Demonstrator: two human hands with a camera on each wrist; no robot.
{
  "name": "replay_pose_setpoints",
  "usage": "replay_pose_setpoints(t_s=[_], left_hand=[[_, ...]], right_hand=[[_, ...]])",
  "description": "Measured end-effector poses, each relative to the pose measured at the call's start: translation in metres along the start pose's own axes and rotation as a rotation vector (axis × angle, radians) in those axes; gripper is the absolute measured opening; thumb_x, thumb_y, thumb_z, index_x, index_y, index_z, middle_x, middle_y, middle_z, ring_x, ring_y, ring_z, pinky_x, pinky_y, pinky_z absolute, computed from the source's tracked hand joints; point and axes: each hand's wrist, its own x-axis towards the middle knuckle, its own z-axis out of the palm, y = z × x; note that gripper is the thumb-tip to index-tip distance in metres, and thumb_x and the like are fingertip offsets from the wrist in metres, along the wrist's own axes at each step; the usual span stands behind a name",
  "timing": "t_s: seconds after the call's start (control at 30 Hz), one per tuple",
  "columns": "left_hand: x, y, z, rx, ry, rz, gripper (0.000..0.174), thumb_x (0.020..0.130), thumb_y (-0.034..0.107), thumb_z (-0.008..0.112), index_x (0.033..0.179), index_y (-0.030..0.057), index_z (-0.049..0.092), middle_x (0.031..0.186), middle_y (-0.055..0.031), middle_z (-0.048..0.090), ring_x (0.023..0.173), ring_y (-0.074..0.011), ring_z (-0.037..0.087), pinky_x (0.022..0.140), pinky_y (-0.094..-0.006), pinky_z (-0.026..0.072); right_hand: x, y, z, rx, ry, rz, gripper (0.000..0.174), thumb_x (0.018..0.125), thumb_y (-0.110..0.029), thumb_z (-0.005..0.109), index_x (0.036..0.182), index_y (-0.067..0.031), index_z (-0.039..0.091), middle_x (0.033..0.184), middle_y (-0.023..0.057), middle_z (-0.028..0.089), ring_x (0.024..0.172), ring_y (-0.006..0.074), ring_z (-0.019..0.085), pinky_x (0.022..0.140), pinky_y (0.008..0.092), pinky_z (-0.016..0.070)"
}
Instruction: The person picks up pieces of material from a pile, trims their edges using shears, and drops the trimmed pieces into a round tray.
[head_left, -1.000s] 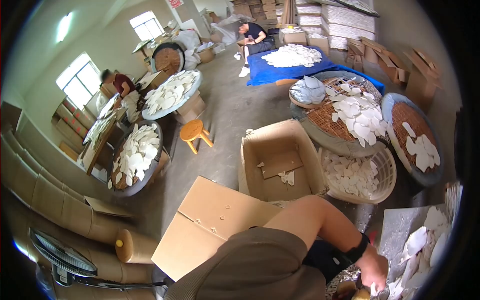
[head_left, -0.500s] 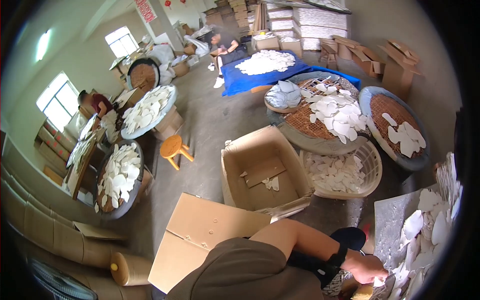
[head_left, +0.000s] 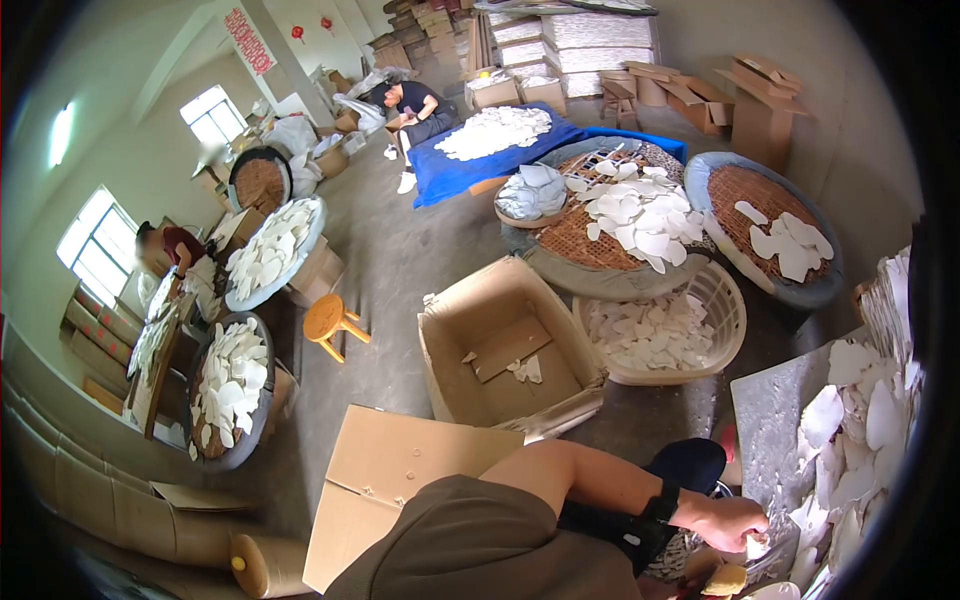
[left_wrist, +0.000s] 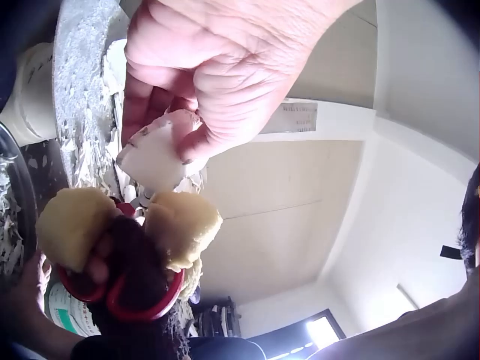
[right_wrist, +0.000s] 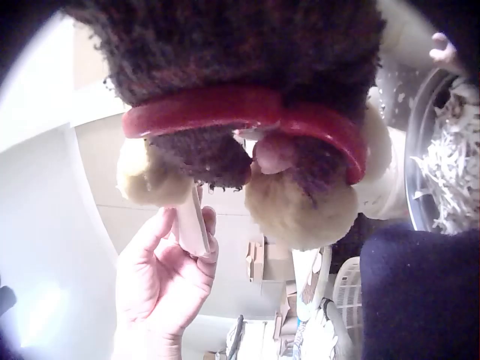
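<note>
My left hand (left_wrist: 217, 75) pinches a flat white piece (left_wrist: 157, 159) between thumb and fingers. On my right hand (right_wrist: 240, 150) is a dark knitted glove, with the fingers through the red handles of a pair of scissors (right_wrist: 202, 111). Yellow foam pads (right_wrist: 300, 214) wrap some of its fingers. The white piece lies right by the scissors, whose blades are mostly hidden behind the foam. In the head view, the left hand (head_left: 730, 522) is at the lower right, beside a grey board (head_left: 775, 420) and a heap of similar white pieces (head_left: 850, 440).
A basin (right_wrist: 420, 150) holds white shavings. Before me stand an open cardboard box (head_left: 490, 350) and a white plastic basket (head_left: 738, 310) of pieces. Round trays (head_left: 560, 245) bear more pieces. A wooden stool (head_left: 323, 318) stands to the left; two people sit farther off.
The head view has swung, so the room's contents sit farther left in it. My left hand keeps hold of the white piece and stays close to the scissors.
</note>
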Motion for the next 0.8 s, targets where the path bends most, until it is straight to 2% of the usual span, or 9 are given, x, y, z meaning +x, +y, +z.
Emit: replay_pose_setpoints(t_s=[0.13, 0.23, 0.37, 0.4, 0.5, 0.53, 0.6, 0.73, 0.8], left_hand=[[0.003, -0.005, 0.006, -0.136, 0.015, -0.104, 0.011, 0.067, 0.001, 0.053, 0.077, -0.0034, 0.051, 0.072, -0.0200, 0.056, 0.067, -0.0325, 0.055, 0.062, -0.0402, 0.0413], [0.002, -0.016, 0.019, -0.302, 0.128, -0.041, 0.009, 0.068, 0.002, 0.053, 0.075, -0.0033, 0.050, 0.070, -0.0201, 0.056, 0.065, -0.0295, 0.054, 0.060, -0.0404, 0.0396], [0.003, -0.038, 0.027, -0.329, 0.182, 0.014, 0.014, 0.081, 0.009, 0.054, 0.090, -0.0009, 0.051, 0.082, -0.0109, 0.058, 0.069, -0.0181, 0.054, 0.059, -0.0384, 0.0405], [0.004, -0.037, 0.026, -0.385, 0.149, -0.006, 0.019, 0.088, 0.013, 0.054, 0.100, -0.0003, 0.050, 0.088, -0.0075, 0.057, 0.077, -0.0139, 0.054, 0.064, -0.0350, 0.0438], [0.001, -0.025, 0.030, -1.035, 0.136, -0.206, 0.020, 0.091, 0.013, 0.054, 0.104, -0.0009, 0.050, 0.090, -0.0075, 0.057, 0.083, -0.0128, 0.055, 0.069, -0.0306, 0.0456], [0.005, -0.039, 0.040, -0.956, 0.164, -0.191, 0.024, 0.090, 0.012, 0.054, 0.109, -0.0007, 0.048, 0.093, -0.0081, 0.057, 0.084, -0.0121, 0.056, 0.068, -0.0258, 0.0490], [0.009, -0.053, 0.051, -0.817, 0.238, -0.159, 0.025, 0.088, 0.010, 0.054, 0.110, -0.0006, 0.047, 0.093, -0.0081, 0.057, 0.079, -0.0121, 0.058, 0.061, -0.0258, 0.0509], [0.002, -0.028, 0.036, -0.987, 0.237, -0.307, 0.019, 0.085, 0.002, 0.046, 0.103, 0.0017, 0.042, 0.082, -0.0099, 0.056, 0.061, -0.0153, 0.060, 0.043, -0.0279, 0.0514], [0.003, -0.026, 0.034, -1.030, 0.237, -0.262, 0.022, 0.083, 0.010, 0.055, 0.100, 0.0037, 0.043, 0.081, -0.0067, 0.056, 0.066, -0.0130, 0.060, 0.046, -0.0277, 0.0507]], right_hand=[[-0.003, 0.004, -0.005, 0.008, 0.015, 0.012, 0.044, 0.082, -0.028, 0.069, 0.118, -0.0066, 0.056, 0.112, 0.0090, 0.062, 0.105, 0.0225, 0.059, 0.092, 0.0368, 0.0461], [-0.006, 0.007, -0.007, 0.008, 0.037, 0.024, 0.044, 0.082, -0.028, 0.070, 0.118, -0.0068, 0.057, 0.111, 0.0089, 0.062, 0.105, 0.0225, 0.059, 0.091, 0.0369, 0.0462], [-0.013, 0.013, -0.010, 0.008, 0.062, 0.045, 0.044, 0.082, -0.029, 0.070, 0.118, -0.0069, 0.057, 0.111, 0.0088, 0.063, 0.104, 0.0226, 0.059, 0.091, 0.0370, 0.0463], [-0.014, 0.014, -0.011, 0.007, 0.068, 0.049, 0.044, 0.082, -0.029, 0.070, 0.117, -0.0070, 0.057, 0.111, 0.0088, 0.063, 0.104, 0.0226, 0.059, 0.091, 0.0370, 0.0463], [-0.017, 0.016, -0.013, 0.004, 0.077, 0.055, 0.044, 0.081, -0.029, 0.070, 0.117, -0.0071, 0.058, 0.110, 0.0088, 0.063, 0.104, 0.0226, 0.059, 0.091, 0.0371, 0.0464], [-0.018, 0.018, -0.015, 0.004, 0.082, 0.058, 0.044, 0.081, -0.029, 0.070, 0.117, -0.0072, 0.058, 0.110, 0.0087, 0.063, 0.104, 0.0226, 0.059, 0.090, 0.0371, 0.0465], [-0.019, 0.020, -0.017, 0.004, 0.096, 0.063, 0.044, 0.081, -0.030, 0.071, 0.117, -0.0073, 0.058, 0.110, 0.0087, 0.063, 0.104, 0.0226, 0.059, 0.090, 0.0372, 0.0465], [-0.027, 0.027, -0.020, 0.001, 0.131, 0.076, 0.044, 0.081, -0.030, 0.071, 0.116, -0.0074, 0.058, 0.109, 0.0086, 0.063, 0.104, 0.0227, 0.059, 0.090, 0.0372, 0.0466], [-0.038, 0.033, -0.028, 0.008, 0.158, 0.081, 0.044, 0.081, -0.030, 0.071, 0.116, -0.0075, 0.059, 0.109, 0.0085, 0.063, 0.103, 0.0227, 0.059, 0.090, 0.0373, 0.0467]])
